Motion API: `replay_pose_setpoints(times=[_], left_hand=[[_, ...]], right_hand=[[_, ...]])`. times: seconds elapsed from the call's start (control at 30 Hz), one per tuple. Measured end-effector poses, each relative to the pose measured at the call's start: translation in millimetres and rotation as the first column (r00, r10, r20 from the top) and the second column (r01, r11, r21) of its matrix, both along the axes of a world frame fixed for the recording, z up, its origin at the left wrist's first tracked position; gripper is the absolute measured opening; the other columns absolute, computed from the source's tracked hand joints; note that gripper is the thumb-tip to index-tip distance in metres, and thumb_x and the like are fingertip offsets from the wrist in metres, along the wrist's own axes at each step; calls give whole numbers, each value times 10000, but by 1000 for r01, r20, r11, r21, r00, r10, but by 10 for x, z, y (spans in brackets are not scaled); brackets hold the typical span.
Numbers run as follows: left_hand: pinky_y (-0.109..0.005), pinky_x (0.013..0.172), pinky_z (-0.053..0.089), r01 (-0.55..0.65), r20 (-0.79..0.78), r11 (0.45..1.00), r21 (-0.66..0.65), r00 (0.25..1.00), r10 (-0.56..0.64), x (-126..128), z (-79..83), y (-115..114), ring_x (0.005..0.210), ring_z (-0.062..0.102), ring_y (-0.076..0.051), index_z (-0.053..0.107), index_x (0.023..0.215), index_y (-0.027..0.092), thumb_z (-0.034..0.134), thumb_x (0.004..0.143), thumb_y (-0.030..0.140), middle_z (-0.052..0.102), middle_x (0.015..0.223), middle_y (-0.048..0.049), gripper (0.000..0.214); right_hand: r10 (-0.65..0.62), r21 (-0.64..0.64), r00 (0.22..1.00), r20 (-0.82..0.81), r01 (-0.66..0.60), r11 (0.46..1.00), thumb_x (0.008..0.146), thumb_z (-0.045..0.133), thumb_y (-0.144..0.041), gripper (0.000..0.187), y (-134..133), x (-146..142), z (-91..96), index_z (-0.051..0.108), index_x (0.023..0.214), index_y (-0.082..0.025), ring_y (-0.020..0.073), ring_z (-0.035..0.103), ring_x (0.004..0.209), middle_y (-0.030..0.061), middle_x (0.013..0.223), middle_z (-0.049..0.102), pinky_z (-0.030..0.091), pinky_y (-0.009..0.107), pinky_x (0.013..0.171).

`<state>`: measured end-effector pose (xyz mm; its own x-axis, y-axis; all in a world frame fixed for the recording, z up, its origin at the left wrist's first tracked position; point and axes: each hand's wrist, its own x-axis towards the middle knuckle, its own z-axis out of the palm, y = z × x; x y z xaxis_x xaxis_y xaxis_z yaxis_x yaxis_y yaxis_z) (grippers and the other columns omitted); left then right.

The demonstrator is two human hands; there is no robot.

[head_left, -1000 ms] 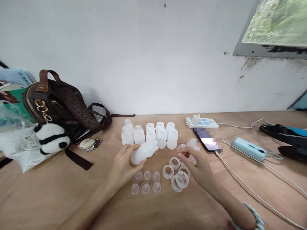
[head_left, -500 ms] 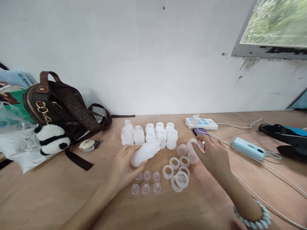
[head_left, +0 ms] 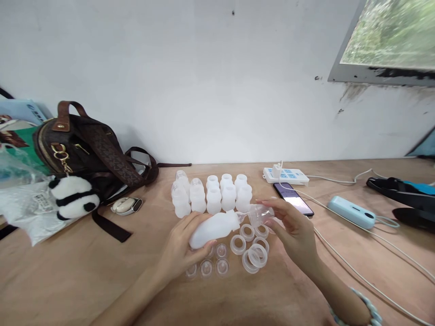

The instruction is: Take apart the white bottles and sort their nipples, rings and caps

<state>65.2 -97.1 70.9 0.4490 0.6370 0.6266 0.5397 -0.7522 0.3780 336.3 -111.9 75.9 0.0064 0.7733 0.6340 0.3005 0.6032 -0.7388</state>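
My left hand (head_left: 185, 242) is wrapped around a white baby bottle (head_left: 215, 228), tilted so its clear nipple (head_left: 242, 216) points right. Between the fingers of my right hand (head_left: 294, 226) is a clear bottle cap (head_left: 261, 214), its open end facing the nipple and right at its tip. Below the bottle lie several clear nipples (head_left: 222, 266), partly covered by my left hand. Several translucent collar rings (head_left: 257, 255) are spread under the cap. Behind stand white bottles without tops (head_left: 229, 197) and, to their left, bottles with clear caps (head_left: 197, 194).
A brown backpack (head_left: 84, 145) with a panda plush (head_left: 74, 198) stands left, near a computer mouse (head_left: 125, 205). At the right are a power strip (head_left: 287, 175), a lit phone (head_left: 295, 199), a light-blue power bank (head_left: 351, 212) and white cables crossing the table.
My right hand has brought the cap leftward from beside the phone to the bottle's nipple. The bottle has tilted flatter and shifted slightly right. The phone is now more exposed.
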Motion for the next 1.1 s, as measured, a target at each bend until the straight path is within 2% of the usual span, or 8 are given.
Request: replay_pose_setpoints(times=[0.17, 0.23, 0.4, 0.6, 0.87, 1.03, 1.1], left_hand=[[-337, 766, 557, 10, 17, 1000, -13, 1000, -9, -6, 14, 3, 912, 664, -229, 561, 1177, 203, 627, 858, 231, 679, 1033, -72, 327], [-346, 779, 560, 20, 28, 1000, -11, 999, -20, -7, 10, -1, 924, 665, -236, 567, 1184, 206, 634, 855, 238, 681, 1044, -79, 337], [-319, 752, 567, 124, 61, 991, 46, 990, -126, 32, -21, -33, 897, 669, -230, 557, 1219, 209, 640, 874, 265, 683, 1023, -88, 359], [-306, 730, 568, 174, 52, 980, 99, 982, -180, 79, -11, -51, 855, 663, -216, 516, 1239, 214, 630, 885, 242, 689, 1001, -82, 373], [-304, 748, 570, 149, -47, 983, 108, 988, -144, -3, -75, -19, 865, 678, -216, 512, 1258, 199, 625, 895, 283, 695, 1009, -90, 389], [-368, 817, 552, 58, -134, 992, 113, 990, -43, -59, -24, 41, 948, 683, -257, 577, 1234, 197, 646, 888, 382, 716, 1076, -99, 399], [-402, 841, 533, -29, -111, 999, 31, 993, 33, -79, 30, 62, 972, 665, -278, 623, 1172, 205, 660, 871, 403, 722, 1074, -90, 362]], right_hand=[[-110, -3, 991, -79, 110, 994, 901, 640, -270, 204, 28, 34, 52, 673, 1102, -255, 252, 661, 1077, 84, 1155, 710, 581, 399, 834], [-69, -10, 997, -40, 68, 998, 893, 650, -273, 198, 28, 18, 43, 682, 1087, -250, 249, 676, 1040, 83, 1130, 723, 591, 386, 805], [155, -33, 987, 47, -154, 988, 897, 662, -268, 186, -39, -110, -56, 679, 1082, -254, 253, 684, 1056, 81, 1136, 733, 597, 400, 839], [186, 37, 982, 31, -188, 982, 899, 666, -198, 237, -124, -198, -111, 657, 1119, -286, 246, 671, 1120, 58, 1185, 722, 594, 399, 874], [112, 87, 992, 57, -117, 989, 913, 627, -156, 271, -171, -254, -190, 636, 1152, -284, 249, 653, 1163, 69, 1229, 705, 581, 409, 919], [91, -14, 996, 22, -90, 996, 915, 633, -196, 298, -129, -278, -238, 621, 1191, -307, 226, 664, 1122, 52, 1226, 698, 586, 374, 896], [66, -63, 998, 9, -65, 996, 913, 643, -236, 369, -117, -275, -240, 584, 1269, -312, 221, 686, 1051, 62, 1241, 682, 592, 379, 874]])
